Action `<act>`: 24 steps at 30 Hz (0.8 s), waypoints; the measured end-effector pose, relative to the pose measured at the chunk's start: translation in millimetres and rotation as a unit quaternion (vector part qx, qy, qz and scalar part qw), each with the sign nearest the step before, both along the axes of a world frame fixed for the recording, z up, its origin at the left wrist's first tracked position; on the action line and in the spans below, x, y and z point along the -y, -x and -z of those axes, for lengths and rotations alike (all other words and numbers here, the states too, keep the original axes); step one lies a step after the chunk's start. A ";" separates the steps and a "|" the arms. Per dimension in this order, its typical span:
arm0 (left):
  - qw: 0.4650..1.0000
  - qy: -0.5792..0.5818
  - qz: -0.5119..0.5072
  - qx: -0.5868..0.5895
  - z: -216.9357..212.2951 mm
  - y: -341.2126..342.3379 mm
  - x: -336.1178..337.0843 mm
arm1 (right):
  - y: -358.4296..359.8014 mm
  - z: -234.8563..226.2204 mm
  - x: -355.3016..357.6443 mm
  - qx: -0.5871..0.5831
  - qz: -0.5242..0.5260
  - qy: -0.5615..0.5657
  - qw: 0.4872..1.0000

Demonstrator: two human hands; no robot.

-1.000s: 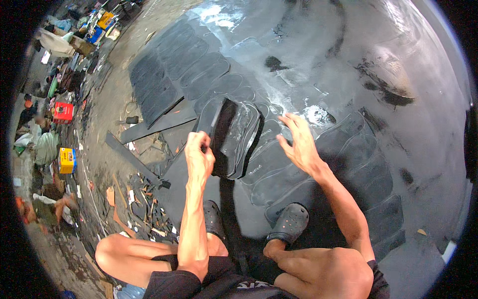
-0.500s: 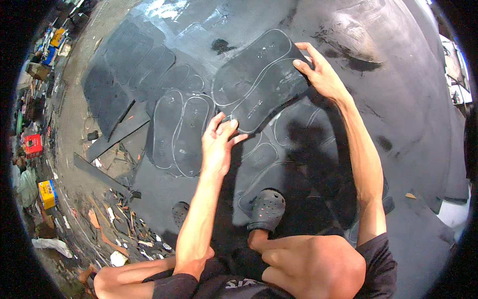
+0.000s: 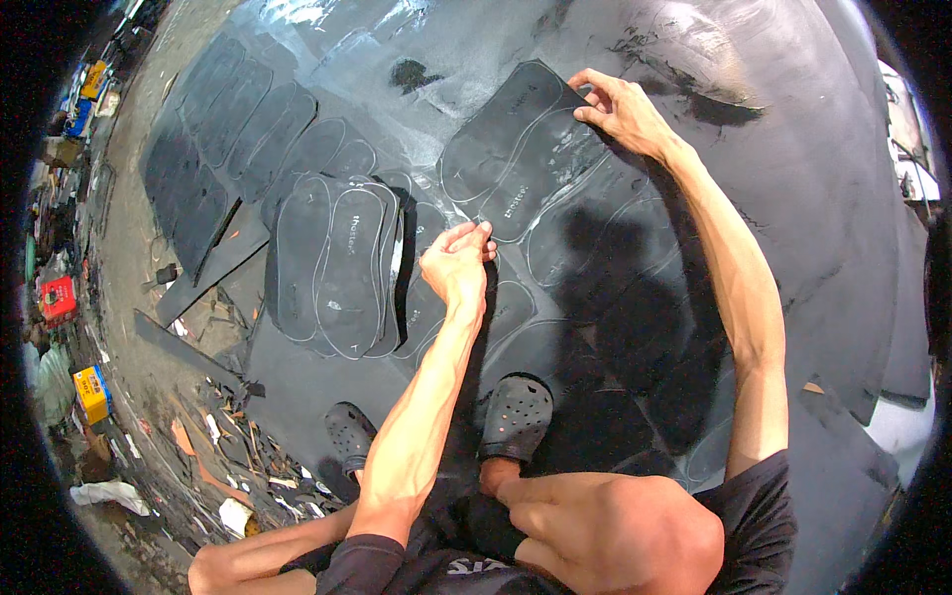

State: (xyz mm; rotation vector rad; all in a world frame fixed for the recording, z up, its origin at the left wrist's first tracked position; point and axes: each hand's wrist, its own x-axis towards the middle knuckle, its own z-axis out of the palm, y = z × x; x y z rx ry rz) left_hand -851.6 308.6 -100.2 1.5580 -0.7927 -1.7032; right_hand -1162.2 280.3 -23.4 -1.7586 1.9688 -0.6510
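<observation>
Far left, along the floor's edge, lie scraps and offcuts [image 3: 213, 436], with a red box [image 3: 58, 296] and a yellow box [image 3: 89, 389] among the clutter; what they hold cannot be made out. Next comes a large black rubber sheet [image 3: 773, 178] spread over the floor, marked with pale sole outlines. On it, left of centre, sits a stack of cut sole shapes [image 3: 342, 268], lying flat and overlapping.

The left hand [image 3: 458, 268] rests just right of that stack, its grip pressed together, fingertips pinching the near end of a black sole template [image 3: 521, 149] that lies flat on the sheet. The template stretches away up and to the right from this hand. At its far edge the right hand [image 3: 625, 109] presses down, grip spread, fingers splayed over the template's corner.

Below, the person's two dark perforated clogs [image 3: 516, 412] stand on the sheet, close to the left forearm.
</observation>
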 end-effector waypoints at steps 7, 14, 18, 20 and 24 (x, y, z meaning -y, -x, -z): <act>0.996 0.057 0.027 0.064 3.8 -1.1 -1.9 | -6.7 10.3 -1.1 -0.160 0.007 0.032 0.987; 0.820 0.330 0.283 0.372 -14.9 4.3 -7.0 | -77.2 23.4 5.1 -0.216 0.023 0.184 0.959; 0.742 0.397 0.338 0.421 -8.0 -0.3 -9.3 | -106.3 74.9 -1.0 -0.259 -0.167 0.086 0.947; 0.701 0.453 0.329 0.441 -4.3 -11.2 -3.6 | -99.5 69.6 15.0 -0.285 -0.115 0.090 0.947; 0.726 0.426 0.374 0.390 -19.9 -30.1 9.5 | -109.1 64.0 50.6 -0.349 0.158 0.095 0.919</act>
